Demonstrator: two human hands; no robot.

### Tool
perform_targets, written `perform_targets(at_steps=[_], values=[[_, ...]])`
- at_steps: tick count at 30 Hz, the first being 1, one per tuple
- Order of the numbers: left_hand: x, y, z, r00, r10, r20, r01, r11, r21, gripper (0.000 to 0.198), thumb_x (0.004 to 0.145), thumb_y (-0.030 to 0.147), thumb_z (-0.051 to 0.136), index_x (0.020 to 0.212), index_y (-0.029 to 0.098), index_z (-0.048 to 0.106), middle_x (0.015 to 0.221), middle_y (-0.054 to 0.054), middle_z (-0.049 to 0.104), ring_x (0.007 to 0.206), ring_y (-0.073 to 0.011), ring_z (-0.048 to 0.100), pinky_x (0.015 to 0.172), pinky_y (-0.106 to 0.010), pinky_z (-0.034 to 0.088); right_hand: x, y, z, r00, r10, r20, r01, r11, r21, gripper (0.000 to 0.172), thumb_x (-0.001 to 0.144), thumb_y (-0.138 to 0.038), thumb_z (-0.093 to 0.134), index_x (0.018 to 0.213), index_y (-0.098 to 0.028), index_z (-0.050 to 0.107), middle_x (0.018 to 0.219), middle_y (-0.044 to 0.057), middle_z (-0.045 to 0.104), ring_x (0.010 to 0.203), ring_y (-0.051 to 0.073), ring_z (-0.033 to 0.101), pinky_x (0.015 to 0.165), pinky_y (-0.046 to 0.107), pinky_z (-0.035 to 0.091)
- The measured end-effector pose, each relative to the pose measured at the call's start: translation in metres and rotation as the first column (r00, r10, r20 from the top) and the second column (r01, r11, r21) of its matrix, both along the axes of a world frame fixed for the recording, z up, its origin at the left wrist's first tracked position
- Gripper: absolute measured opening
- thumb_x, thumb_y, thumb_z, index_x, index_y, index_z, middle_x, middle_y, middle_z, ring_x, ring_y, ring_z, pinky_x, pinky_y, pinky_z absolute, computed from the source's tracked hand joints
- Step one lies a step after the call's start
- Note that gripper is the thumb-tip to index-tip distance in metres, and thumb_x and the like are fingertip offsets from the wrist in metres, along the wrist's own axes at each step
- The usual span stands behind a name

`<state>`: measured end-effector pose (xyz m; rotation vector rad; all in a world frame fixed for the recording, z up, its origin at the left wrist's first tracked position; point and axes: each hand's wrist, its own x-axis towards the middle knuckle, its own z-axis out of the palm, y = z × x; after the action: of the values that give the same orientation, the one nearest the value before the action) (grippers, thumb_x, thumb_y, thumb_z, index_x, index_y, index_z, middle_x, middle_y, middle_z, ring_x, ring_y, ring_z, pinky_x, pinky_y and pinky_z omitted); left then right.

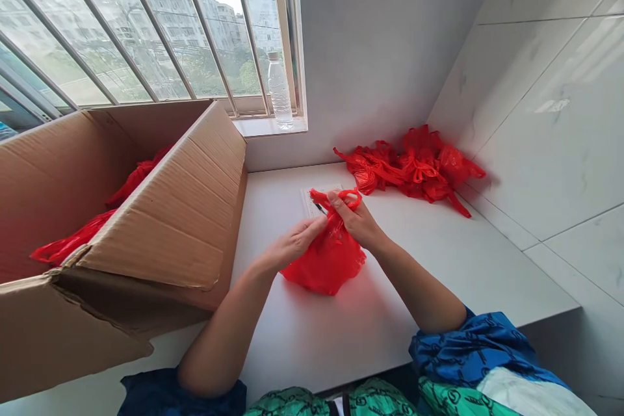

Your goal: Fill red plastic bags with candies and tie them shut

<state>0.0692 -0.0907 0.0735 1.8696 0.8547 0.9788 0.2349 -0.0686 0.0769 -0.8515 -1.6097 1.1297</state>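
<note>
The two hands are close together in the middle of the frame, and both hold the same red plastic bag (pixel 329 260). The left hand (pixel 292 246) pinches the bag near its neck with the fingers, and the right hand (pixel 353 220) grips the upper part, just under a red handle loop (pixel 347 196). The body of the bag hangs below the hands, low over the white counter (pixel 302 354), and seems to touch it. Just behind the hands lies a sheet of paper (pixel 306 198) with a dark pen (pixel 320 208), both partly hidden by the bag. To the upper right, a pile of red bags (pixel 414 169) lies in the corner of the counter, against the tiled wall (pixel 550 130). On the left stands a big cardboard box (pixel 160 227) with more red bags (pixel 82 234) inside it. A plastic water bottle (pixel 279 91) stands on the sill of the barred window (pixel 146 26), at the upper middle of the frame.
</note>
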Motion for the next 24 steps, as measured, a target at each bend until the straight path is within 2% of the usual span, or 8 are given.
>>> perform_targets(at_steps=[3,5,8,11,13,15,21,24], values=[[0.001,0.000,-0.002,0.979,-0.119,0.164,0.165,0.936,-0.309,0.027,0.085,0.044,0.067,0.095,0.018,0.066,0.084,-0.004,0.066,0.077,-0.0186,0.064,0.070,-0.030,0.051,0.003,0.003,-0.001,0.979,0.041,-0.198,-0.078,0.980,-0.182,0.047,0.091,-0.060,0.054,0.107,-0.020,0.071,0.091,0.006,0.070,0.077,0.017,0.066,0.076,0.032,0.055],[0.003,0.003,-0.005,0.948,-0.082,0.308,0.218,0.872,-0.438,0.028,0.085,0.041,0.068,0.100,0.019,0.064,0.092,-0.004,0.066,0.085,-0.0189,0.063,0.076,-0.029,0.050,0.006,0.002,0.001,0.956,0.073,-0.285,-0.147,0.958,-0.247,0.046,0.090,-0.062,0.055,0.109,-0.021,0.068,0.078,0.002,0.068,0.060,0.014,0.060,0.060,0.027,0.052],[0.004,0.008,-0.010,0.893,0.001,0.450,0.263,0.810,-0.524,0.021,0.086,0.039,0.065,0.093,0.018,0.062,0.080,-0.001,0.060,0.078,-0.0146,0.058,0.071,-0.024,0.046,0.011,0.000,0.007,0.949,0.159,-0.271,-0.214,0.959,-0.187,0.040,0.092,-0.060,0.052,0.100,-0.024,0.067,0.063,-0.004,0.058,0.047,0.010,0.048,0.051,0.024,0.044],[0.003,0.010,-0.011,0.859,0.064,0.508,0.252,0.811,-0.528,0.022,0.087,0.037,0.064,0.079,0.017,0.059,0.069,0.002,0.050,0.068,-0.0107,0.049,0.064,-0.020,0.041,0.020,-0.002,0.017,0.978,0.206,-0.016,-0.206,0.978,0.024,0.034,0.093,-0.052,0.057,0.084,-0.022,0.069,0.078,0.001,0.061,0.070,0.014,0.059,0.069,0.029,0.050],[0.002,0.010,-0.009,0.857,0.097,0.506,0.211,0.830,-0.517,0.026,0.088,0.039,0.063,0.076,0.016,0.059,0.070,0.002,0.050,0.068,-0.0104,0.048,0.064,-0.020,0.040,0.025,-0.004,0.022,0.973,0.135,0.185,-0.177,0.955,0.237,0.022,0.091,-0.042,0.063,0.085,-0.022,0.072,0.094,0.004,0.061,0.094,0.018,0.060,0.086,0.033,0.049],[0.000,0.008,-0.006,0.869,0.111,0.482,0.177,0.841,-0.512,0.030,0.090,0.044,0.061,0.080,0.016,0.062,0.071,0.001,0.053,0.069,-0.0113,0.049,0.064,-0.020,0.040,0.028,-0.006,0.022,0.948,0.016,0.317,-0.152,0.900,0.409,0.010,0.091,-0.030,0.064,0.092,-0.023,0.072,0.101,0.004,0.057,0.100,0.019,0.058,0.090,0.034,0.048],[-0.002,0.005,0.002,0.878,0.057,0.475,0.219,0.834,-0.506,0.041,0.094,0.051,0.052,0.117,0.019,0.063,0.083,-0.004,0.066,0.076,-0.0169,0.059,0.073,-0.027,0.046,0.021,-0.010,0.010,0.826,-0.374,0.423,-0.031,0.718,0.695,0.012,0.092,-0.011,0.052,0.096,-0.020,0.058,0.100,0.004,0.058,0.076,0.014,0.057,0.066,0.026,0.045],[-0.004,0.004,0.002,0.877,0.072,0.475,0.192,0.854,-0.483,0.039,0.094,0.047,0.054,0.111,0.016,0.069,0.093,-0.007,0.069,0.083,-0.0177,0.061,0.077,-0.026,0.046,0.020,-0.012,0.010,0.787,-0.464,0.406,-0.010,0.649,0.761,0.008,0.092,-0.013,0.052,0.092,-0.021,0.052,0.100,0.004,0.059,0.071,0.013,0.055,0.059,0.024,0.041]])
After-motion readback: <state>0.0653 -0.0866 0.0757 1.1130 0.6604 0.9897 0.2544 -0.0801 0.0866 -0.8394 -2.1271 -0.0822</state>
